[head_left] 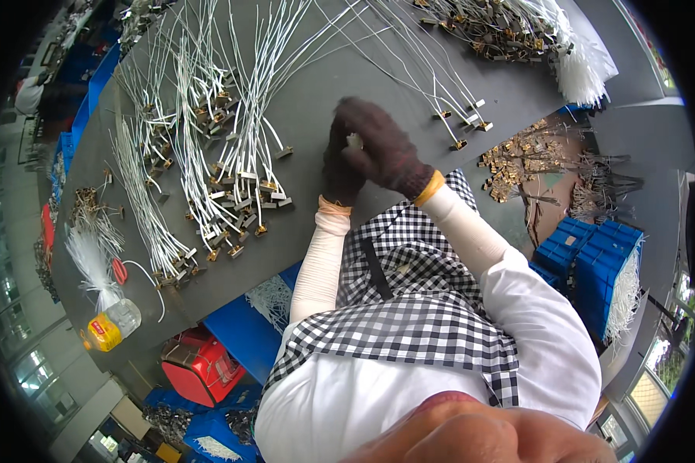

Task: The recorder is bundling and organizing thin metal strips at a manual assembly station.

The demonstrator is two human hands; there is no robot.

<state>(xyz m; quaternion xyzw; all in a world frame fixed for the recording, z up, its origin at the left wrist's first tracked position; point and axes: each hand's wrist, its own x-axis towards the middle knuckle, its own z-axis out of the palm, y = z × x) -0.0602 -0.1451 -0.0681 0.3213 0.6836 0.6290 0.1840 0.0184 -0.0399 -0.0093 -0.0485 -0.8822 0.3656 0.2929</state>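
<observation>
My left hand (340, 166) and my right hand (386, 145), both in dark brown knit gloves, meet above the middle of the grey table. Their fingers are bent and pressed together. Between them shows a small pale piece (354, 141), too small to name; the gloves hide the rest. Left of my hands lie bundles of white wires (185, 131) with small metal-and-brass connectors (243, 185) at their near ends. Off to the right, a few more wires end in similar connectors (459, 144).
A large heap of connectors (494, 35) sits at the far right beside white plastic strands (579, 73). Brass pieces (510, 166) lie right of the table edge. Near left are a plastic bottle (114, 324) and red-handled scissors (120, 271). Blue crates (587, 255) stand at right.
</observation>
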